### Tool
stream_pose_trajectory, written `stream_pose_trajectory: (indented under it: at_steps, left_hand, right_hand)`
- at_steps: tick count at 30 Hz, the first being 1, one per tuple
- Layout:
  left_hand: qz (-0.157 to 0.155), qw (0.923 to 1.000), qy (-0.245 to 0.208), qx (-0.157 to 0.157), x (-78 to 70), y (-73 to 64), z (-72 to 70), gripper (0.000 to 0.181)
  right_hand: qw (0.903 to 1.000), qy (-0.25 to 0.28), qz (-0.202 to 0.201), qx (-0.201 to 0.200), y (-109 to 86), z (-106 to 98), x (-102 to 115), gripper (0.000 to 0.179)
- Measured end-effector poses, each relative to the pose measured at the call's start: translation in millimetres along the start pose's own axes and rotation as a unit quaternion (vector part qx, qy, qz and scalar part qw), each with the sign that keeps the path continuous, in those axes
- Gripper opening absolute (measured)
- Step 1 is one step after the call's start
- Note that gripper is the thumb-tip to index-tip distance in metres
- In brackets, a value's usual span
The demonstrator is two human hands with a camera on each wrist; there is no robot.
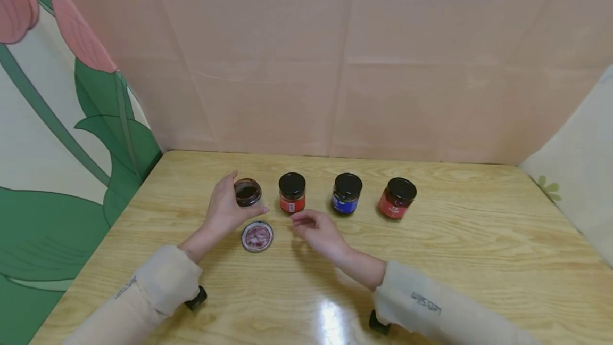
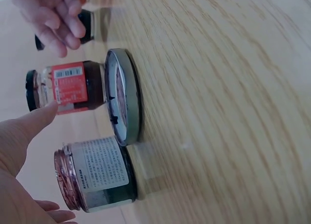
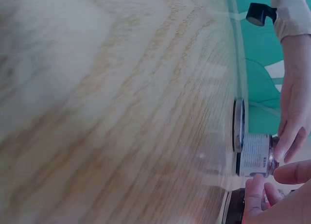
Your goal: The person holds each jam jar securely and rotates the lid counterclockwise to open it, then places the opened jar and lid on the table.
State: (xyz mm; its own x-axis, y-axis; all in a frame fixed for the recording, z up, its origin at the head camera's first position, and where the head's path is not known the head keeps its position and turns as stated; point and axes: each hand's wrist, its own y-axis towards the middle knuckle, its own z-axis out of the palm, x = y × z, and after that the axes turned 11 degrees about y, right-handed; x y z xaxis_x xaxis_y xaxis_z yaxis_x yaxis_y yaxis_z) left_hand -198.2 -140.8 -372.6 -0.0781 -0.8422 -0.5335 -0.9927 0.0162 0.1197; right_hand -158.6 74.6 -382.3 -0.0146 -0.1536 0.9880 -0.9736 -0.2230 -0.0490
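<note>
A glass jar without its lid (image 1: 248,194) stands at the left end of a row, dark contents inside and a white printed label (image 2: 102,164) on its side. My left hand (image 1: 225,204) reaches around it with thumb and fingers spread; in the left wrist view the thumb stands apart from the glass. In front of this jar, a round lid (image 1: 257,237) lies with its stained inner side up. My right hand (image 1: 322,233) hovers with loosely bent fingers, holding nothing, in front of a black-lidded jar with a red label (image 1: 292,194).
Farther right stand a black-lidded jar with a blue label (image 1: 347,194) and another with a red label (image 1: 397,199). All are on a wood-grain table (image 1: 455,260). A pink-beige cloth (image 1: 335,68) hangs behind the table, and a flower-patterned one (image 1: 96,137) at the left.
</note>
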Motion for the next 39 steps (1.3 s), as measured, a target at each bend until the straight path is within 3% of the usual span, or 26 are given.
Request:
stream_pose_trajectory:
  at_steps: [9,23,39]
  left_hand:
    - [0.045,0.9987,0.020,-0.011,-14.0,-3.9,-1.1,0.111]
    - [0.076,0.9967,0.030,0.004,-33.3,-10.3,1.7,0.111]
    - [0.072,0.9969,-0.013,0.030,-54.5,-6.3,10.4,0.112]
  right_hand:
    - [0.9987,-0.044,-0.020,-0.018,0.9,-12.1,4.8,0.020]
    - [0.9953,-0.076,-0.059,-0.011,-0.9,-30.8,9.8,0.023]
    - [0.9927,-0.095,-0.071,-0.025,-1.5,-45.9,13.0,0.022]
